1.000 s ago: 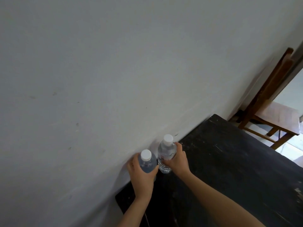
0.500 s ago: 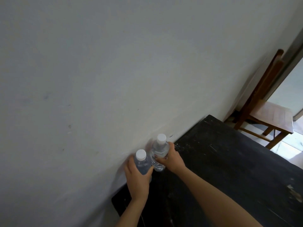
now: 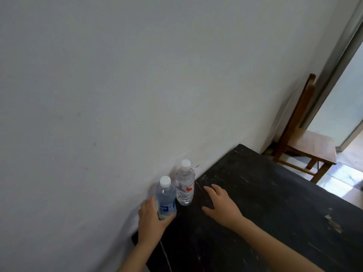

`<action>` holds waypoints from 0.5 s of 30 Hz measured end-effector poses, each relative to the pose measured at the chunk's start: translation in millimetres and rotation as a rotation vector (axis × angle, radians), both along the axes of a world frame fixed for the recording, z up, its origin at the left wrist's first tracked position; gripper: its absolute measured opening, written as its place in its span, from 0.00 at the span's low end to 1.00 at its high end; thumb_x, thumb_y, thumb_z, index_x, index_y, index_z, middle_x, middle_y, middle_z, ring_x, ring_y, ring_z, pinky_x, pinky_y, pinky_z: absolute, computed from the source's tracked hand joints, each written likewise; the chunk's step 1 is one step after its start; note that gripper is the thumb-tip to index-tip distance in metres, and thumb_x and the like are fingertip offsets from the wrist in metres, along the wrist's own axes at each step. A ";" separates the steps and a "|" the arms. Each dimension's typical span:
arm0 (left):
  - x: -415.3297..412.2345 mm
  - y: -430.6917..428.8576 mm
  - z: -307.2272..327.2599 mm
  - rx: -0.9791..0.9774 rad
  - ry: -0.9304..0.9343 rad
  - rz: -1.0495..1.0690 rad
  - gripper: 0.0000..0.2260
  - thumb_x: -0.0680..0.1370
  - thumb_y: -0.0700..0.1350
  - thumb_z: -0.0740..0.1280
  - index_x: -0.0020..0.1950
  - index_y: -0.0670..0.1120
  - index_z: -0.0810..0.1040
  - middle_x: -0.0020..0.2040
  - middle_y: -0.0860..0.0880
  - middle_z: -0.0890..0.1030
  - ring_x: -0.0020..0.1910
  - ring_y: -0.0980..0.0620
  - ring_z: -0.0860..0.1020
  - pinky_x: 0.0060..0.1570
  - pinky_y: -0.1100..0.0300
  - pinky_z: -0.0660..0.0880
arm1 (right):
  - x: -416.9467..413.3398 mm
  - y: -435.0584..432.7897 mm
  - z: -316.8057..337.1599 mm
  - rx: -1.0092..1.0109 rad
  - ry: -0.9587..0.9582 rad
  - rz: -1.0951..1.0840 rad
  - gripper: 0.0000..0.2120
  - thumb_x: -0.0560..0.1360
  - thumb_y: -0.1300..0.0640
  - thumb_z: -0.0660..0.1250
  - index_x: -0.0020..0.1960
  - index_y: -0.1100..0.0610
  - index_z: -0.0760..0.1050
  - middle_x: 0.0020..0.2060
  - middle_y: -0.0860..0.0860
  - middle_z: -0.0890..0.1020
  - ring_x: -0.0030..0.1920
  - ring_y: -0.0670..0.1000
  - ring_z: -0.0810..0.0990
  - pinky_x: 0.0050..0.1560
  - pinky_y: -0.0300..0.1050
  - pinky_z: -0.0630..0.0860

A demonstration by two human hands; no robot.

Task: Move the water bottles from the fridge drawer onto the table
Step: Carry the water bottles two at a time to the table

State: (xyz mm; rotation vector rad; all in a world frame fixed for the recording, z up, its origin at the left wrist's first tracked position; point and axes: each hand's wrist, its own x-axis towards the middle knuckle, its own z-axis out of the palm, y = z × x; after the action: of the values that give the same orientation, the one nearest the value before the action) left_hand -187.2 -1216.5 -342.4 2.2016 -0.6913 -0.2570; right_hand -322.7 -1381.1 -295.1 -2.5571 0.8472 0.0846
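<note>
Two clear water bottles with white caps stand upright on the black table (image 3: 275,203), close to the white wall. The nearer one, with a blue label (image 3: 165,199), is still gripped low down by my left hand (image 3: 152,222). The farther one, with a red-and-white label (image 3: 185,184), stands free beside it. My right hand (image 3: 222,206) hovers just right of that bottle with fingers spread, holding nothing. The fridge drawer is out of view.
The white wall (image 3: 117,95) runs along the table's left edge. A wooden chair (image 3: 300,138) stands beyond the table's far end, by an open doorway (image 3: 345,91). A thin cord (image 3: 166,258) lies on the table near my left forearm.
My right hand has let go of the farther bottle and drawn back to the right with fingers spread. My left hand still holds the nearer bottle, which now stands on the table.
</note>
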 end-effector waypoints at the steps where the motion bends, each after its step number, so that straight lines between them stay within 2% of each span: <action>1: 0.9 6.8 -0.3 0.063 -0.020 -0.018 0.37 0.68 0.48 0.74 0.72 0.44 0.60 0.68 0.43 0.67 0.67 0.44 0.64 0.63 0.54 0.63 | -6.7 -0.5 -0.8 -0.049 0.059 0.059 0.33 0.76 0.47 0.62 0.75 0.50 0.50 0.75 0.54 0.51 0.74 0.55 0.51 0.71 0.50 0.60; 4: -2.6 31.2 0.9 0.162 -0.059 -0.064 0.32 0.73 0.51 0.69 0.72 0.44 0.59 0.69 0.44 0.64 0.68 0.46 0.63 0.65 0.56 0.63 | -23.4 5.6 -3.6 -0.140 0.171 0.156 0.32 0.76 0.46 0.60 0.75 0.50 0.50 0.75 0.54 0.50 0.75 0.55 0.49 0.71 0.51 0.58; 8: -7.7 58.6 10.8 0.288 -0.220 -0.135 0.26 0.75 0.53 0.64 0.69 0.43 0.65 0.69 0.45 0.67 0.67 0.44 0.66 0.64 0.54 0.65 | -31.2 14.2 -2.2 -0.208 0.109 0.195 0.30 0.77 0.46 0.58 0.75 0.50 0.51 0.75 0.53 0.53 0.75 0.53 0.50 0.73 0.50 0.52; 11: -2.7 80.7 9.8 0.374 -0.300 -0.153 0.28 0.71 0.60 0.57 0.59 0.41 0.77 0.58 0.42 0.79 0.53 0.39 0.79 0.47 0.48 0.77 | -28.4 23.5 -2.3 -0.260 0.058 0.247 0.28 0.78 0.46 0.57 0.75 0.50 0.52 0.75 0.52 0.55 0.75 0.52 0.50 0.73 0.50 0.49; 12: -0.8 87.3 10.3 0.384 -0.325 -0.148 0.30 0.70 0.61 0.55 0.58 0.41 0.77 0.58 0.41 0.79 0.53 0.39 0.79 0.47 0.47 0.77 | -27.2 26.3 -3.5 -0.274 0.050 0.259 0.28 0.78 0.45 0.57 0.75 0.49 0.52 0.75 0.52 0.55 0.75 0.52 0.50 0.73 0.51 0.49; 15: 1.0 96.0 20.5 0.381 -0.388 -0.132 0.34 0.69 0.63 0.52 0.63 0.41 0.74 0.64 0.40 0.75 0.60 0.37 0.74 0.56 0.44 0.72 | -27.6 31.0 -6.1 -0.303 0.035 0.260 0.29 0.78 0.45 0.57 0.75 0.49 0.52 0.75 0.52 0.55 0.75 0.52 0.49 0.73 0.53 0.48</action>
State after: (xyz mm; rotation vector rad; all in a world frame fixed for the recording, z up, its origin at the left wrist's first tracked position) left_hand -186.2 -1120.5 -321.9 2.6063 -1.0751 -0.0238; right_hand -350.3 -1350.1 -301.2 -2.9487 0.5705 0.0855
